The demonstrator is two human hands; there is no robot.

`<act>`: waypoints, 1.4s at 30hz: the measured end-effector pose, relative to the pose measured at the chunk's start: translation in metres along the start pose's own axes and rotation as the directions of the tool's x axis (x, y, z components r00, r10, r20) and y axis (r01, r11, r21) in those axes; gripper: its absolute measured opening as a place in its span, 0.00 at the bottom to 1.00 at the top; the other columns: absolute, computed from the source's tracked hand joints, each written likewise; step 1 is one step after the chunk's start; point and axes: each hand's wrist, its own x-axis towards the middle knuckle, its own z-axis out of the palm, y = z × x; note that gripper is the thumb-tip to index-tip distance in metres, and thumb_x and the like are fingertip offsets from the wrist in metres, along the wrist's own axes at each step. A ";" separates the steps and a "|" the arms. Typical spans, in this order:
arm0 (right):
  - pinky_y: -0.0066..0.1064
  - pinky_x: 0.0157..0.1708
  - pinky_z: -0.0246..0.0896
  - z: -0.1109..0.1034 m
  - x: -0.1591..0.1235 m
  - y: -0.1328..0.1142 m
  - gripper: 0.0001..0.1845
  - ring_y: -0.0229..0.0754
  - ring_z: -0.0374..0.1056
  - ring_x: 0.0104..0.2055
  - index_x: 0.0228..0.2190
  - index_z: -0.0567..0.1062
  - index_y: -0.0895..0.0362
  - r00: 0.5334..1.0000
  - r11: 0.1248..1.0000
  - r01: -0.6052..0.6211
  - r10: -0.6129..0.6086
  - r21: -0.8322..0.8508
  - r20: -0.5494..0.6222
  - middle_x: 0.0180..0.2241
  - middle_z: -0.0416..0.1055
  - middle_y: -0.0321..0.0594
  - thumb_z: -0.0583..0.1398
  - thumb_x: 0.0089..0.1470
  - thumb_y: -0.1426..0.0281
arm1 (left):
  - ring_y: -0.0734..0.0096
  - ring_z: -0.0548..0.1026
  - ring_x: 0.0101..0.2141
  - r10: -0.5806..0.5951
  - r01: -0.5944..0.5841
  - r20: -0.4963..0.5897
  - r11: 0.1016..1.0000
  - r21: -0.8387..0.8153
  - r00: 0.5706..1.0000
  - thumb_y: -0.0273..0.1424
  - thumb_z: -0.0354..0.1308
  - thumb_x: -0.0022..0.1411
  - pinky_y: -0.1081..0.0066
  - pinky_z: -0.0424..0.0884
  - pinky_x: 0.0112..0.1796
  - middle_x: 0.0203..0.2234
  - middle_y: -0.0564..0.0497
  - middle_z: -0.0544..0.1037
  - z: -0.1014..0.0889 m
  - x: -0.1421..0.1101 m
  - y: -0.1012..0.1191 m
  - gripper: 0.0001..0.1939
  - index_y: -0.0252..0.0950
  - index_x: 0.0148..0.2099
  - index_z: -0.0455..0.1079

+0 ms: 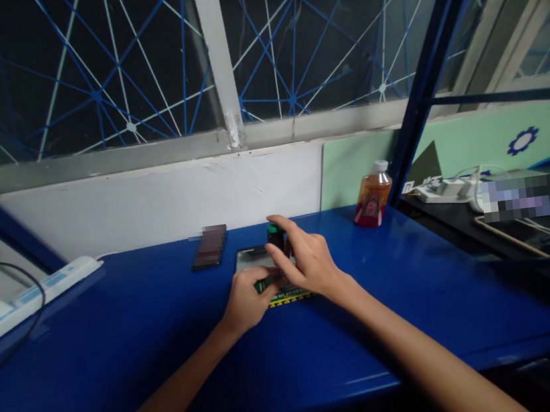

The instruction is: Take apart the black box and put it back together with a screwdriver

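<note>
My left hand (247, 297) is curled round a small green object (263, 285) on the blue table (123, 358), resting over a flat pad with a yellow-and-black striped edge (289, 296). My right hand (306, 259) reaches over it, with thumb and forefinger pinching a small dark cylindrical cap (274, 234). A flat grey tray (249, 259) lies just behind both hands.
A dark phone (208, 247) lies left of the tray. A bottle of orange liquid (372, 195) stands at the back right. A white power strip (35, 292) with a black cable sits at the left. Another strip with cables (446, 190) lies on the dark bench at right.
</note>
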 end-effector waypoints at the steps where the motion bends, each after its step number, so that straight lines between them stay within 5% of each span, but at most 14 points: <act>1: 0.32 0.31 0.64 0.000 0.000 0.000 0.24 0.39 0.70 0.30 0.57 0.59 0.60 1.000 1.000 0.000 0.000 0.001 0.002 0.39 0.74 0.44 0.50 0.62 0.64 | 0.63 0.80 0.33 0.002 -0.002 -0.001 1.000 0.004 1.000 0.25 0.61 0.56 0.68 0.73 0.36 0.32 0.47 0.82 0.000 0.000 0.000 0.07 0.35 0.37 0.79; 15: 0.32 0.30 0.64 -0.001 0.001 -0.001 0.23 0.39 0.70 0.31 0.56 0.60 0.59 1.000 0.999 0.016 -0.015 -0.033 0.027 0.43 0.73 0.44 0.50 0.62 0.63 | 0.62 0.79 0.36 0.025 -0.025 -0.016 1.000 0.001 1.000 0.29 0.63 0.57 0.67 0.73 0.39 0.35 0.46 0.82 0.002 -0.001 0.000 0.08 0.34 0.40 0.77; 36: 0.34 0.31 0.66 0.003 0.000 -0.001 0.25 0.43 0.73 0.37 0.58 0.59 0.58 1.000 0.999 0.014 -0.013 -0.033 0.022 0.45 0.73 0.45 0.50 0.61 0.63 | 0.69 0.75 0.24 0.055 -0.055 -0.023 0.998 -0.004 0.998 0.23 0.58 0.54 0.69 0.75 0.33 0.23 0.50 0.80 0.001 0.002 0.001 0.06 0.34 0.29 0.77; 42: 0.34 0.28 0.64 0.008 -0.002 -0.001 0.29 0.42 0.71 0.32 0.59 0.57 0.58 0.999 1.000 0.011 -0.010 -0.018 0.039 0.38 0.74 0.42 0.51 0.59 0.63 | 0.68 0.75 0.24 0.051 -0.050 -0.008 0.999 0.010 0.999 0.22 0.56 0.53 0.68 0.74 0.32 0.23 0.50 0.80 0.000 0.001 -0.003 0.08 0.34 0.29 0.77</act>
